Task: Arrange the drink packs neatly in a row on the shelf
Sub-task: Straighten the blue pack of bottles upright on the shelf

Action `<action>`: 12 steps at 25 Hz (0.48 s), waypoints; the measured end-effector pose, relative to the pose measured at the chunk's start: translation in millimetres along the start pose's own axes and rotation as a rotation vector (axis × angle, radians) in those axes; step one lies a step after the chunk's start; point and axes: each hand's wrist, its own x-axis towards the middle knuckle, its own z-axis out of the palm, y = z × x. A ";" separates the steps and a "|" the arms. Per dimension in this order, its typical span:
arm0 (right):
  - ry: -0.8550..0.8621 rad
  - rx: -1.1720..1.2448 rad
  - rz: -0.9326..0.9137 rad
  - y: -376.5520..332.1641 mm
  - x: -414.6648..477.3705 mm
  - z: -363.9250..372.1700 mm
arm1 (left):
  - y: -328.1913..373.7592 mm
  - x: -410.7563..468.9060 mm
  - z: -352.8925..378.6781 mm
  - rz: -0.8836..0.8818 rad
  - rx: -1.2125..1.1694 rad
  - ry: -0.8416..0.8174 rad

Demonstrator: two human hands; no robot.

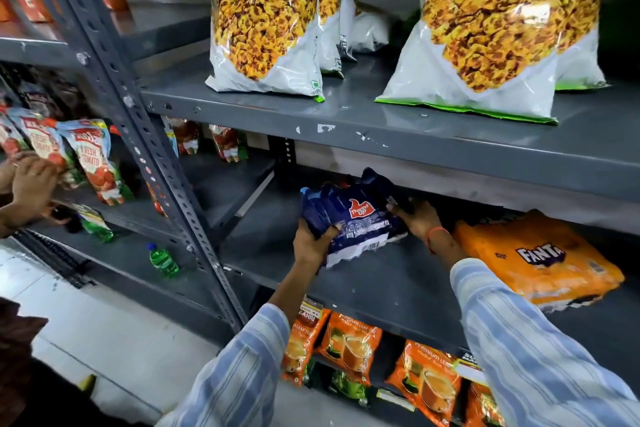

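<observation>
A dark blue Thums Up drink pack [349, 215] lies on the middle grey shelf [381, 284], tilted with its far end raised. My left hand [311, 243] grips its near left corner. My right hand [419, 217] holds its right end, fingers tucked behind the wrap. An orange Fanta drink pack [540, 260] lies flat on the same shelf to the right, close to my right wrist. The back of the shelf behind both packs is dark and hidden.
Large green and white snack bags [266, 21] stand on the shelf above. Orange tea packets [349, 343] fill the shelf below. On the left rack another person's hands [31, 184] handle tomato sauce pouches [93, 163], and a small green bottle [163, 261] lies there. A slotted steel upright [149, 149] divides the racks.
</observation>
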 end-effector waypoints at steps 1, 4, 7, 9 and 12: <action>0.046 0.055 -0.017 6.5 -4.2 4.1 | -1.4 -1.8 -1.9 0.049 -0.007 -0.028; 0.204 0.333 -0.083 30.5 -24.3 20.7 | -8.1 -5.4 -8.0 0.224 0.058 -0.126; 0.193 0.589 -0.155 52.1 -44.4 31.5 | -12.7 -11.0 -15.9 0.375 0.209 -0.151; 0.152 0.678 -0.170 59.0 -53.4 35.4 | -14.8 -15.4 -17.6 0.429 0.262 -0.142; 0.162 0.659 -0.142 66.5 -65.3 46.0 | -16.6 -18.5 -15.4 0.420 0.264 -0.116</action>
